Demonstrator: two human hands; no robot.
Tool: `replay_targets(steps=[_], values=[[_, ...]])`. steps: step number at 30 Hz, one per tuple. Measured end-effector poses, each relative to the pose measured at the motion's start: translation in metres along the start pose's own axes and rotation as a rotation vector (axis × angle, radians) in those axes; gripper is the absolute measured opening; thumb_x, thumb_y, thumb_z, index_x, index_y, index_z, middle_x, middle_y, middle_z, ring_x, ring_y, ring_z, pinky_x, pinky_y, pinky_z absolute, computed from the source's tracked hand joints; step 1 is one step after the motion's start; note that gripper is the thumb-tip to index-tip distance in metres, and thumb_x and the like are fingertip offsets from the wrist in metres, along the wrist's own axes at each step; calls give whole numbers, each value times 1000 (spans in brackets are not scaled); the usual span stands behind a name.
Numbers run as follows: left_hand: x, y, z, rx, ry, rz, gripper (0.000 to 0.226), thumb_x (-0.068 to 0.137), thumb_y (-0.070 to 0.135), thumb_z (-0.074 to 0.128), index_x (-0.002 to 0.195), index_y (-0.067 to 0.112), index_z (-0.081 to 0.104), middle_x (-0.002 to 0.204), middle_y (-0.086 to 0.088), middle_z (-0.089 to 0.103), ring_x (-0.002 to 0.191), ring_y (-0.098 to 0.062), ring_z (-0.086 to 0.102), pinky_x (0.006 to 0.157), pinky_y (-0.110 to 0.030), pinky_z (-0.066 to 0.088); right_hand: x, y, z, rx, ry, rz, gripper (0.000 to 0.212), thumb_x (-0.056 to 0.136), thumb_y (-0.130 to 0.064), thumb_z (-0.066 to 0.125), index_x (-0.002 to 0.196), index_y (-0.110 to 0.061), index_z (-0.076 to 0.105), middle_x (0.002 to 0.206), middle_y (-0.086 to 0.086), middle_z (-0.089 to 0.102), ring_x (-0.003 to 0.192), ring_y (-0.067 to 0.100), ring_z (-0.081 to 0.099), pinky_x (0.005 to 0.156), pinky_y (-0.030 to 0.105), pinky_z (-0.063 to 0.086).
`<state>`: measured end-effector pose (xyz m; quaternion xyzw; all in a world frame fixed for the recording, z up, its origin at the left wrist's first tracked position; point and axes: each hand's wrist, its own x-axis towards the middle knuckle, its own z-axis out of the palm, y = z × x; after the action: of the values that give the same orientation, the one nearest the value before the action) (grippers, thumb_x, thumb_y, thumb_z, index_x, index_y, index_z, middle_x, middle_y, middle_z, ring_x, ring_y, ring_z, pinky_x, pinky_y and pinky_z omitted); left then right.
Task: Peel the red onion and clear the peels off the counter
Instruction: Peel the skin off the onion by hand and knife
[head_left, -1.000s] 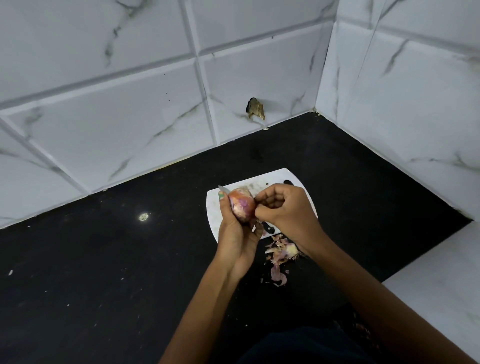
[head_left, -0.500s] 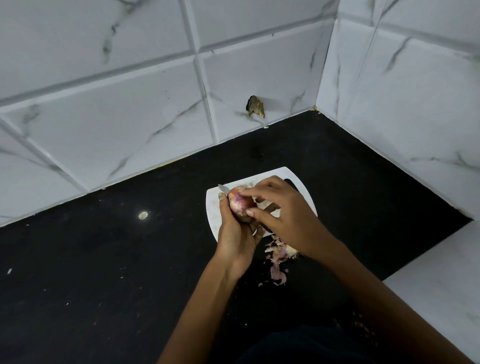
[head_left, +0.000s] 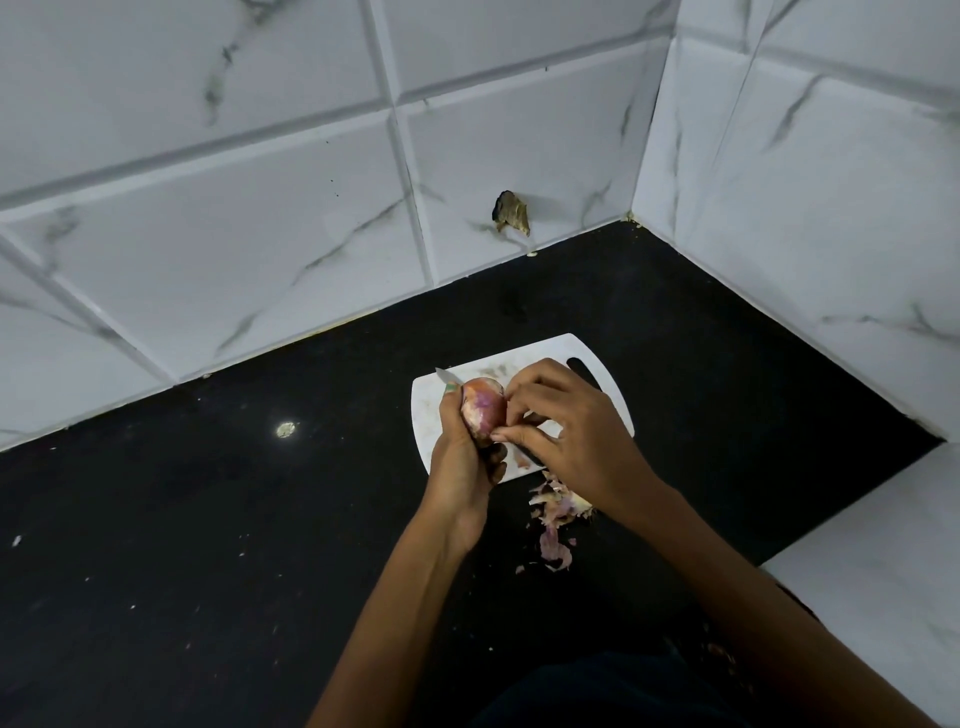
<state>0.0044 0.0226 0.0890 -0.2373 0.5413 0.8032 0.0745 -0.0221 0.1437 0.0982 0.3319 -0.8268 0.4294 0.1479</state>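
Head view: left hand grips one red onion; right hand apparently pinches its skin.

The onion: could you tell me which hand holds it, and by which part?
The left hand grips the onion round its left side and base, with a knife tip showing behind. The right hand pinches at its skin.
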Motion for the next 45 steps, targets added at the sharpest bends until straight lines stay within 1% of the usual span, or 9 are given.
replay_targets(steps=[6, 14, 18, 21, 26, 31, 34, 38, 45], values=[[1, 2, 0, 13, -13, -12, 53, 95, 60, 30, 77, 21, 61, 59, 5, 50, 54, -7, 40, 60, -25, 34, -1, 1, 0, 13, 17, 11, 27, 77, -15, 74, 103, -10, 70, 94, 5, 61, 82, 5, 57, 72, 17, 51], [2, 4, 3, 2, 11, -55, 53, 95, 60, 30, 72, 22, 59, 51, 7, 45, 50, -6, 38, 56, -25, 32, -7, 1, 7, -29, 72, -27, 16, 83, -20, 62, 81, -5, 68, 92, 6, 62, 86, 8, 57, 70, 25, 51], [4, 2, 1, -52, -19, -105, 58, 94, 63, 26, 86, 21, 65, 68, 2, 53, 57, -7, 41, 59, -25, 33, -9, -1, 9, 148, 111, 179, 16, 77, -11, 75, 92, -7, 69, 94, 2, 63, 83, 9, 63, 71, 21, 54], [4, 4, 2, -157, -48, -175, 58, 94, 61, 26, 79, 20, 63, 59, 4, 53, 55, -5, 44, 62, -24, 34, -7, -5, 7, 334, 105, 380, 14, 75, -5, 76, 88, -8, 71, 84, -1, 69, 75, 8, 66, 69, 17, 53], [3, 4, -1, -282, -64, -231, 50, 93, 57, 36, 81, 15, 61, 59, 2, 55, 51, -8, 45, 56, -22, 41, -7, -1, 3, 285, 68, 448, 8, 79, 0, 70, 83, -7, 69, 75, -2, 68, 69, 4, 63, 63, 11, 50], [2, 1, -6, -273, -22, -165, 55, 94, 61, 37, 94, 12, 63, 60, -1, 62, 54, -9, 50, 41, -16, 41, -5, 3, -5, 319, 50, 590, 10, 89, -10, 60, 93, -12, 69, 83, -3, 69, 76, 6, 66, 69, 17, 53], [4, 0, -5, -120, 41, -52, 53, 96, 58, 32, 98, 16, 64, 71, 0, 69, 60, -8, 60, 53, -22, 45, -3, -6, -7, 401, -8, 585, 9, 87, -16, 65, 95, -13, 68, 85, 0, 69, 73, 12, 67, 66, 24, 56], [5, 3, -5, 16, 83, 92, 47, 97, 57, 32, 101, 23, 65, 99, -4, 73, 82, -11, 68, 71, -30, 50, -2, -11, -6, 330, -36, 588, 23, 78, -21, 75, 99, -18, 67, 89, -4, 68, 73, 10, 67, 65, 20, 55], [4, 6, -3, 42, 95, 152, 38, 96, 51, 43, 104, 16, 56, 102, -8, 68, 79, -13, 65, 70, -31, 53, 2, -13, -6, 347, -31, 600, 29, 73, -15, 78, 100, -14, 68, 89, -3, 71, 74, 6, 69, 70, 26, 59]])
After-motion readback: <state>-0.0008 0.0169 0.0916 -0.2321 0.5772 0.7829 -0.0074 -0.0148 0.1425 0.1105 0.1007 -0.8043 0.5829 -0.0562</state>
